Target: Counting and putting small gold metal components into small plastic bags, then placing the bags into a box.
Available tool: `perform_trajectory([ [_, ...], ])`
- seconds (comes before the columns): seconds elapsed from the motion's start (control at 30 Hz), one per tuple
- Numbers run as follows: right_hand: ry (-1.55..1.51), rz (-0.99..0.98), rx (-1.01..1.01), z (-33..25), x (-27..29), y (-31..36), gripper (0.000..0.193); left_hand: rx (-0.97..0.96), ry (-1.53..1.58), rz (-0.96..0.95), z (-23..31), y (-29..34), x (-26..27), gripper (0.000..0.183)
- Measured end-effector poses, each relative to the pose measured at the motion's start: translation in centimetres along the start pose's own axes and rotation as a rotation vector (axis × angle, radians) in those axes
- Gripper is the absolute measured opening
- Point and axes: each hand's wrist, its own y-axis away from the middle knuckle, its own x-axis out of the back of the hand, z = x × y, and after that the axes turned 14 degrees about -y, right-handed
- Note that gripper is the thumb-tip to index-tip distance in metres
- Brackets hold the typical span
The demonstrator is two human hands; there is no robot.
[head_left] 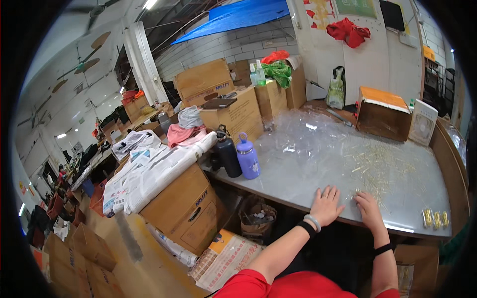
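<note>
My left hand (325,207) rests on the grey metal tabletop (293,171) near its front edge, fingers apart and holding nothing. Just to its right, my right hand (368,209) has its fingers drawn together at the left edge of a scatter of thin gold-coloured pin-like pieces (380,174). A small glint shows at those fingertips, too small to name. Three bundles of similar gold pieces (436,219) lie at the table's right front corner. Further back spreads a heap of clear plastic bags (308,131).
A purple bottle (248,158) and a black bottle (227,154) stand at the table's left edge. At the back right are an open cardboard box (382,115) and a white fan (423,122). A cardboard wall (452,166) borders the right side. Cartons (186,208) stand left.
</note>
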Motion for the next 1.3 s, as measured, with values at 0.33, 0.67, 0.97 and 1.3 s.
perform_trajectory([
  [0.33,0.321,0.024,-0.084,-2.2,-1.0,-2.0,0.037,-0.066,-0.003,-0.026,0.1,-0.1,2.3,0.062],
  [0.67,0.113,0.208,0.045,-4.5,-0.1,-2.2,0.030,-0.081,-0.070,-0.145,-0.6,0.3,2.8,0.063],
  [0.97,0.000,0.204,0.009,-1.9,-1.2,-0.8,0.026,-0.100,-0.091,-0.168,-0.3,0.3,2.4,0.064],
  [1.3,-0.071,0.401,-0.101,-2.0,0.3,-1.5,0.053,-0.088,-0.048,-0.073,0.0,-0.2,2.2,0.062],
])
